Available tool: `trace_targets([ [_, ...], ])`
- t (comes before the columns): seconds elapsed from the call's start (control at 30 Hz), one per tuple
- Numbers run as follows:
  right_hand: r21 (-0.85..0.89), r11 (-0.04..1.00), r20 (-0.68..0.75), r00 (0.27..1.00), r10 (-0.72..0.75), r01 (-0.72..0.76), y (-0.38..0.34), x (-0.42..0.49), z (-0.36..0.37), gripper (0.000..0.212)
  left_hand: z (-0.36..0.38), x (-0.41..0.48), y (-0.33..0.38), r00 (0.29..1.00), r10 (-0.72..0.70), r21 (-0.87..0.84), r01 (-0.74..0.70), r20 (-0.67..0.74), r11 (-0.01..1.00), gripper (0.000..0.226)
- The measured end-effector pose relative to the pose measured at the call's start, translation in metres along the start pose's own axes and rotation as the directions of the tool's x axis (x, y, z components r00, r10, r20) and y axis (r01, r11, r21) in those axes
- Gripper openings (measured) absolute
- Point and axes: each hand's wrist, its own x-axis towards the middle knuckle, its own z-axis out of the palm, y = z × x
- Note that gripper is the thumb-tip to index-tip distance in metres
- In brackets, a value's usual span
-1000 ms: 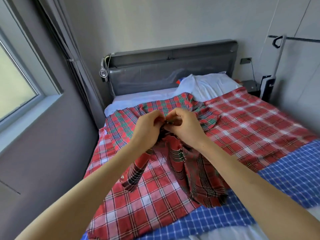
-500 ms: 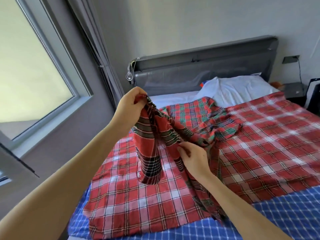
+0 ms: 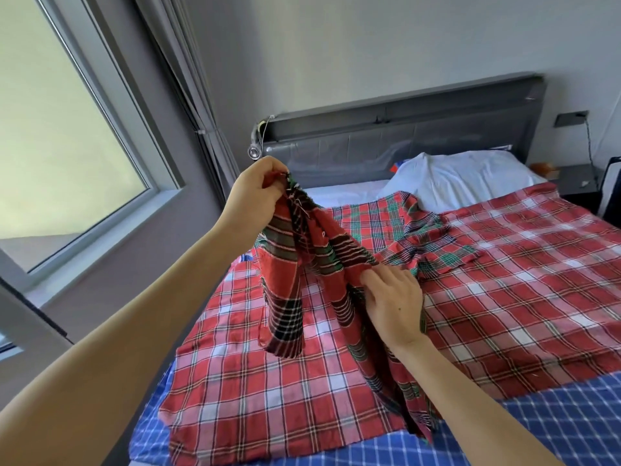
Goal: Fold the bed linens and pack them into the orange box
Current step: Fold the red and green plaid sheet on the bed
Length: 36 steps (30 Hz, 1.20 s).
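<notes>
Bed [image 3: 342, 195] spread with checked sheets [image 3: 504, 280]; dark plaid cloth [image 3: 285, 317] held up above it.
Its corner is pinched by the raised left hand [image 3: 255, 193], its edge by the right hand [image 3: 393, 297]; folding is judged barely begun, and the edge must next be drawn taut.

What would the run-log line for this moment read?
stage: sorting cloth edge | left hand: pinches dark plaid cloth corner, held up | right hand: holds its edge lower | cloth: unfolded, trailing onto red checked sheet
</notes>
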Motion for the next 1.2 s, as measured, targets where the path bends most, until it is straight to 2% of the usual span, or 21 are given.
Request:
trace_targets([
  [0.07, -0.052, 0.999, 0.018, 1.0, -0.008, 0.009, -0.006, -0.002, 0.006, 0.052, -0.001, 0.004, 0.002, 1.0, 0.006, -0.023, -0.006, 0.001, 1.0, 0.038],
  [0.17, -0.018, 0.995, 0.1, 0.99, 0.104, -0.103, -0.015, -0.002, 0.021, 0.035, -0.003, 0.009, 0.004, 1.0, 0.011, -0.038, -0.011, 0.01, 0.999, 0.038],
  [0.23, 0.093, 0.955, 0.266, 0.931, 0.248, -0.281, -0.021, 0.001, 0.03, 0.043, -0.007, 0.011, 0.003, 1.0, 0.015, -0.04, -0.014, 0.016, 0.999, 0.037],
  [0.3, 0.192, 0.886, 0.422, 0.851, 0.314, -0.422, -0.024, 0.005, 0.033, 0.052, -0.009, 0.013, 0.003, 1.0, 0.022, -0.042, -0.022, 0.012, 0.999, 0.038],
  [0.37, 0.161, 0.895, 0.489, 0.821, 0.294, -0.416, -0.024, 0.005, 0.04, 0.063, -0.016, 0.015, 0.0, 1.0, 0.027, -0.044, -0.027, -0.001, 0.999, 0.039],
  [0.43, 0.046, 0.926, 0.507, 0.808, 0.301, -0.374, -0.021, -0.002, 0.045, 0.07, -0.022, 0.016, -0.002, 1.0, 0.028, -0.04, -0.028, -0.015, 0.999, 0.04],
  [0.47, -0.003, 0.935, 0.486, 0.816, 0.312, -0.355, -0.022, -0.007, 0.046, 0.065, -0.026, 0.018, -0.003, 0.999, 0.025, -0.046, -0.027, -0.027, 0.999, 0.041],
  [0.57, -0.08, 0.954, 0.317, 0.901, 0.298, -0.287, -0.024, -0.034, 0.053, 0.031, -0.036, 0.023, -0.008, 0.996, -0.009, -0.093, 0.001, -0.084, 0.996, 0.042],
  [0.6, -0.086, 0.956, 0.272, 0.917, 0.292, -0.279, -0.024, -0.041, 0.055, 0.029, -0.038, 0.025, -0.01, 0.995, -0.016, -0.101, 0.006, -0.096, 0.995, 0.042],
  [0.67, -0.044, 0.953, 0.245, 0.922, 0.3, -0.298, -0.025, -0.05, 0.06, 0.027, -0.041, 0.028, -0.014, 0.994, -0.013, -0.096, 0.003, -0.107, 0.995, 0.043],
  [0.8, 0.05, 0.907, 0.257, 0.883, 0.392, -0.417, -0.024, -0.057, 0.059, 0.007, -0.047, 0.031, -0.021, 0.992, -0.003, -0.07, -0.006, -0.13, 0.998, 0.042],
  [0.9, 0.077, 0.892, 0.158, 0.889, 0.43, -0.445, -0.021, -0.058, 0.043, 0.012, -0.053, 0.031, -0.029, 0.985, -0.03, -0.082, 0.016, -0.171, 0.997, 0.043],
  [0.97, 0.155, 0.829, 0.104, 0.843, 0.527, -0.537, -0.022, -0.052, 0.028, 0.019, -0.058, 0.03, -0.038, 0.981, -0.058, -0.11, 0.038, -0.188, 0.993, 0.043],
  [1.07, 0.296, 0.65, 0.106, 0.701, 0.706, -0.7, -0.013, -0.046, 0.016, 0.021, -0.064, 0.022, -0.049, 0.979, -0.091, -0.144, 0.065, -0.182, 0.987, 0.041],
  [1.13, 0.112, 0.672, 0.091, 0.681, 0.727, -0.732, 0.006, -0.053, 0.02, 0.007, -0.065, 0.016, -0.051, 0.982, -0.088, -0.188, 0.056, -0.17, 0.981, 0.04],
  [1.2, -0.094, 0.66, 0.086, 0.655, 0.751, -0.745, 0.023, -0.059, 0.025, 0.026, -0.065, 0.009, -0.047, 0.989, -0.048, -0.21, 0.018, -0.138, 0.978, 0.039],
])
